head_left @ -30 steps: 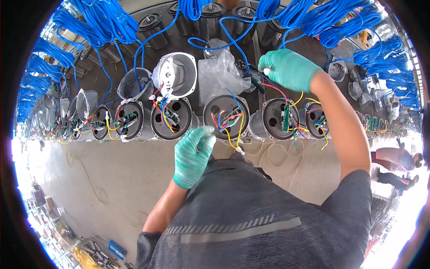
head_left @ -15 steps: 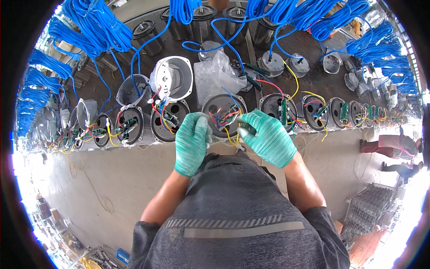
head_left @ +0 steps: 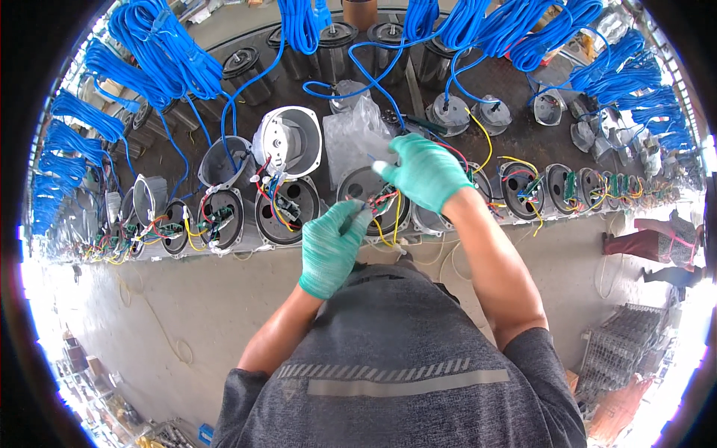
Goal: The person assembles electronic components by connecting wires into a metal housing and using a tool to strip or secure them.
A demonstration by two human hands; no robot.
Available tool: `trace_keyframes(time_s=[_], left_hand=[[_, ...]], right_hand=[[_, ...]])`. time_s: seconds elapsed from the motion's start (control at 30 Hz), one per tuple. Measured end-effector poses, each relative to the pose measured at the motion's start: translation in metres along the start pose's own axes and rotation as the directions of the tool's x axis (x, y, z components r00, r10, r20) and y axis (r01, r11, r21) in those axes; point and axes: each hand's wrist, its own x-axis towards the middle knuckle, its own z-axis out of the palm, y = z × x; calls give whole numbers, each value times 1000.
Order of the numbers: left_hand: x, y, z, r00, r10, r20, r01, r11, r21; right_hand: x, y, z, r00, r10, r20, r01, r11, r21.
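Observation:
Both my hands wear green knitted gloves with pale fingertips. In front of me stands a round grey motor housing (head_left: 349,181), its open end holding a small circuit board (head_left: 385,200) with red, yellow and blue wires. My left hand (head_left: 331,250) is closed at the housing's near left rim, its thumb and forefinger pinched by the wires; what lies between them is hidden. Above the housing's far right side, my right hand (head_left: 426,173) pinches a thin blue wire (head_left: 371,157), whose tip sticks out past the fingers.
More motor housings (head_left: 287,210) with wires line the bench edge on both sides. Behind them are an upright white housing (head_left: 293,142), a clear plastic bag (head_left: 355,134) and dark motor bodies (head_left: 337,51). Blue cable coils (head_left: 168,52) hang along the back. Another person (head_left: 661,243) is at far right.
My right hand has moved up and left, over the housing to the blue wire. My left hand has shifted slightly right and down, closer to the wires.

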Motion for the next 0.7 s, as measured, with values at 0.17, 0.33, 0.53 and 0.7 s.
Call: trace_keyframes(time_s=[0.17,0.33,0.53,0.7], left_hand=[[-10,-15,-1,978,147,148,-143,989,-40],[-6,-26,2,932,275,235,-271,961,-49],[8,-2,19,901,404,156,-428,886,178],[10,7,28,878,466,110,-479,853,209]], right_hand=[[22,1,10,997,13,76,-12,1000,-15],[-37,-5,-29,983,181,-20,-174,964,200],[-103,9,-12,978,149,-143,-112,965,238],[-119,12,0,973,195,-122,-182,977,112]])
